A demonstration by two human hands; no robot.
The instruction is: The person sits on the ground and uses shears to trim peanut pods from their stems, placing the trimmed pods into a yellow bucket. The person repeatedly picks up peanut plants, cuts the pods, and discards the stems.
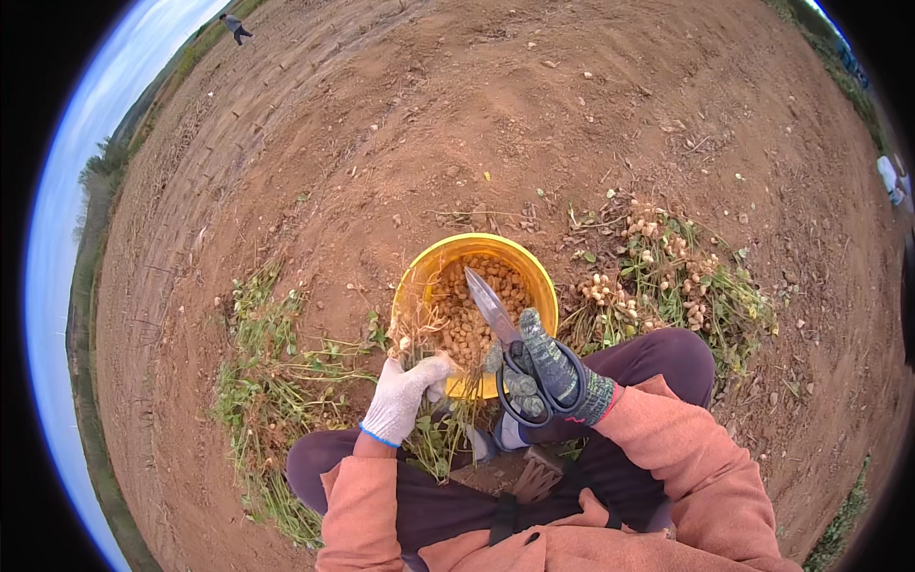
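Observation:
My left hand (pixel 404 397), in a white knit glove, grips an uprooted peanut plant (pixel 443 436). Its pale roots (pixel 414 325) hang over the near left rim of a yellow bucket (pixel 547 286), and its leafy stems trail down between my knees. A few pods still cling near the roots. In a grey-green glove, my right hand (pixel 554 375) has its fingers through the handles of a pair of scissors (pixel 493 304) with dark loops. The blades look closed and point up and left over the bucket. Many loose peanuts (pixel 472 314) lie inside it.
To the right lies a heap of peanut plants with pods (pixel 679 275). Another heap of leafy stems (pixel 268 386) spreads along my left side. Bare brown soil (pixel 457 136) stretches ahead. A person (pixel 234 27) stands far off at the upper left.

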